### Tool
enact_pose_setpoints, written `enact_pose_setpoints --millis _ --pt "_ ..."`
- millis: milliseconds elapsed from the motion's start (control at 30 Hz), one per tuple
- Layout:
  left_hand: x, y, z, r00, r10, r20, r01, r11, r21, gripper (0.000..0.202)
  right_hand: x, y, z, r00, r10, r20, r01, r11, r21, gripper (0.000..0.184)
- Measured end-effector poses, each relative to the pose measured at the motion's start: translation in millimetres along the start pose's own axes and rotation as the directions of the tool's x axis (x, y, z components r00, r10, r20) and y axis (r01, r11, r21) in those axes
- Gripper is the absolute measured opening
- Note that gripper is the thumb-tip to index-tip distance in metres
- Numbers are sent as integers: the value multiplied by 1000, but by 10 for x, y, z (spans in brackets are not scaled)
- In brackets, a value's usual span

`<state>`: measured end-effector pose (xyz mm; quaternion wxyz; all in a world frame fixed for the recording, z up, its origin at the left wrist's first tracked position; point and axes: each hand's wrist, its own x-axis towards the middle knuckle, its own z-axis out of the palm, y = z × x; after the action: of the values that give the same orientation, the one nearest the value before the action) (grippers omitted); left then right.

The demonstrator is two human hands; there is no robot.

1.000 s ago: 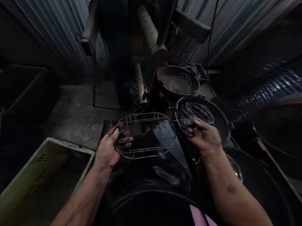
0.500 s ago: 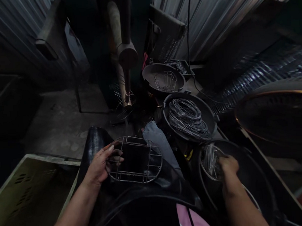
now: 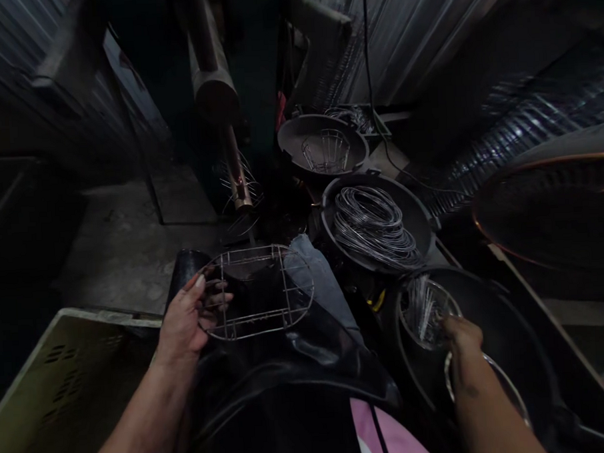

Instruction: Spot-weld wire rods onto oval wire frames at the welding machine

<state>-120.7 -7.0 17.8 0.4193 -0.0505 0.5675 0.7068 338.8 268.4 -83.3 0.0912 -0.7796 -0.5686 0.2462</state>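
Note:
My left hand (image 3: pixel 183 318) grips the left end of an oval wire rack (image 3: pixel 284 281), with the thumb on top and fingers curled through the wires. The rack is held over a dark, shiny apron (image 3: pixel 307 353) on my lap. On the right, my right hand (image 3: pixel 464 339) is closed at the edge of a round container holding short wire pieces (image 3: pixel 422 315). Whatever its fingertips pinch is hidden. Both the container and a wire ring (image 3: pixel 511 381) under my wrist sit in a large dark pan (image 3: pixel 511 331).
A machine with a copper-tipped rod (image 3: pixel 237 182) stands ahead. Coiled wire rings (image 3: pixel 375 226) fill a pan in front, and a wire basket (image 3: pixel 327 152) sits in another pan behind. A yellowish crate (image 3: pixel 39 391) is at left. Stacked wirework (image 3: pixel 523 137) lies at right.
My left hand and the rack have moved up and slightly left in view. My right hand stays at the short wire pieces, which show more clearly. The view has shifted a little.

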Motion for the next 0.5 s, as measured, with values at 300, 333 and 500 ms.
enact_pose_setpoints --millis 300,333,500 --pt "-53 129 197 995 94 -36 -98 989 -113 19 -1059 -1562 1 774 -386 502 -96 713 695 37" --pt "-65 134 207 995 93 -37 -97 987 -129 19 -1267 -1825 94 621 -452 640 -152 732 664 35" --pt "-174 174 199 995 83 -64 -92 981 -171 18 -2051 -2656 695 222 -555 801 -377 709 596 34"
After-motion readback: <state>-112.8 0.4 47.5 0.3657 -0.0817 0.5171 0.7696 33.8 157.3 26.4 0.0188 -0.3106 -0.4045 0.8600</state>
